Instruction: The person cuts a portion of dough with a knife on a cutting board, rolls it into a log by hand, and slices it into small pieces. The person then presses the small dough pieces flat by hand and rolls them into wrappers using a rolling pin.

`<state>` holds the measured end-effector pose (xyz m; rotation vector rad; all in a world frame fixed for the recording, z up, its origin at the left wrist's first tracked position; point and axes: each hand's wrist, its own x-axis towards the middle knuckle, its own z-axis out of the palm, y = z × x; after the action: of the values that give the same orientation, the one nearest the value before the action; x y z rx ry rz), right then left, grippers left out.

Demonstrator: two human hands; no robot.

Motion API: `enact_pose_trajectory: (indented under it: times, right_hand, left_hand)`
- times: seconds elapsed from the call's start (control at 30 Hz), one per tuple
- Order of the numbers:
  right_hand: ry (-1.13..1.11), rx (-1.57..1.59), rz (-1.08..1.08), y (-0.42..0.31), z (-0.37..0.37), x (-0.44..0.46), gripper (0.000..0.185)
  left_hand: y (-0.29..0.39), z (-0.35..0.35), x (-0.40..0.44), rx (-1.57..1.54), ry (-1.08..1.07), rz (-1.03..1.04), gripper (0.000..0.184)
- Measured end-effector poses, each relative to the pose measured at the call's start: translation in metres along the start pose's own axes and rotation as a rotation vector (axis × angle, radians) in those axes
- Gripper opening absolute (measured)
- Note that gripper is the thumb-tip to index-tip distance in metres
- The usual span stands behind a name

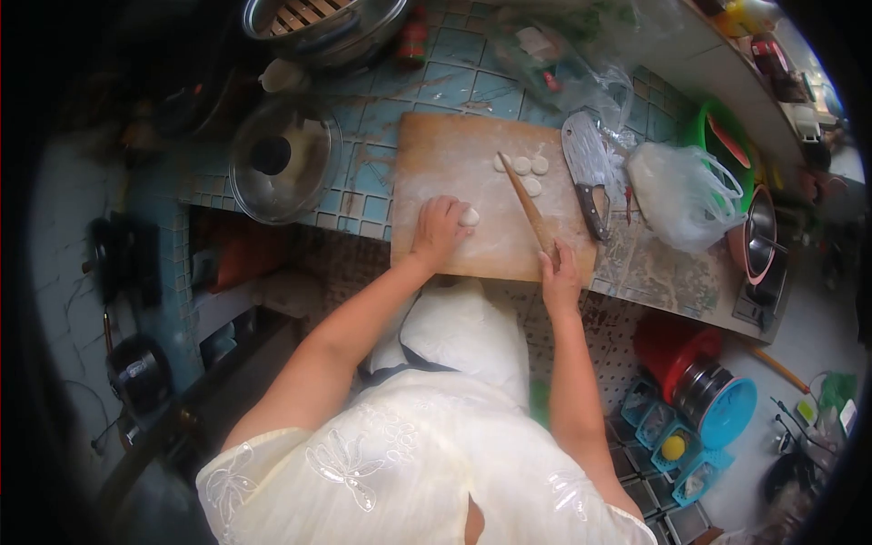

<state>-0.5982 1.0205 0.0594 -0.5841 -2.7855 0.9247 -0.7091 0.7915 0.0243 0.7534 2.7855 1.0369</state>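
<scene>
dough piece (469,217) at left hand's (441,229) fingertips, on board (490,250)

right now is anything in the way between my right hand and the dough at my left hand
Nothing visible; only the board lies between the rolling pin in your right hand and the dough at your left hand.

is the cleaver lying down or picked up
Lying down: the cleaver rests at the right edge of the wooden board, untouched. The right hand holds the rolling pin; the left hand is on dough.
</scene>
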Motion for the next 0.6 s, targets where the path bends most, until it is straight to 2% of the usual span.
enact_pose_trajectory:
  times: [0.03,0.07,0.1,0.13,0.17,0.2,0.27,0.4,0.43,0.47,0.5,0.57,0.6]
  right_hand:
    - [-0.074,0.056,-0.072,-0.007,0.004,0.002,0.031]
    - [-0.149,0.112,-0.144,-0.014,0.009,0.004,0.033]
    - [-0.155,0.116,-0.142,-0.024,0.012,0.009,0.033]
    - [-0.211,0.047,-0.269,-0.035,0.015,0.016,0.035]
    - [-0.265,-0.023,-0.396,-0.042,0.020,0.022,0.038]
    - [-0.266,-0.023,-0.395,-0.047,0.029,0.029,0.038]
    - [-0.326,-0.102,-0.561,-0.054,0.043,0.040,0.036]
    - [-0.463,-0.107,-0.487,-0.052,0.047,0.048,0.044]
    - [-0.345,-0.299,-0.490,-0.046,0.045,0.049,0.051]
    - [-0.227,-0.490,-0.491,-0.040,0.044,0.051,0.059]
    - [-0.231,-0.492,-0.488,-0.037,0.048,0.061,0.059]
    - [-0.197,-0.468,-0.306,-0.030,0.059,0.069,0.068]
    - [-0.201,-0.471,-0.303,-0.028,0.058,0.063,0.068]
  left_hand:
    - [0.004,-0.003,-0.006,0.029,0.076,-0.090,0.064]
    - [0.001,-0.009,-0.009,0.034,0.075,-0.096,0.064]
    - [-0.006,-0.020,-0.013,0.084,0.185,-0.049,0.072]
    - [-0.010,-0.031,-0.016,0.133,0.294,0.000,0.081]
    - [-0.014,-0.042,-0.015,0.133,0.290,-0.003,0.081]
    - [-0.017,-0.055,-0.009,0.210,0.227,0.005,0.081]
    - [-0.032,-0.062,0.000,0.286,0.163,0.014,0.082]
    - [-0.059,-0.054,0.010,0.240,-0.077,-0.064,0.078]
    - [-0.062,-0.052,0.012,0.228,-0.170,-0.078,0.078]
    - [-0.065,-0.050,0.018,0.224,-0.171,-0.078,0.078]
    - [-0.064,-0.052,0.028,0.216,-0.145,-0.061,0.079]
    - [-0.062,-0.052,0.017,0.196,-0.146,-0.057,0.079]
    - [-0.060,-0.055,0.010,0.244,-0.168,-0.068,0.079]
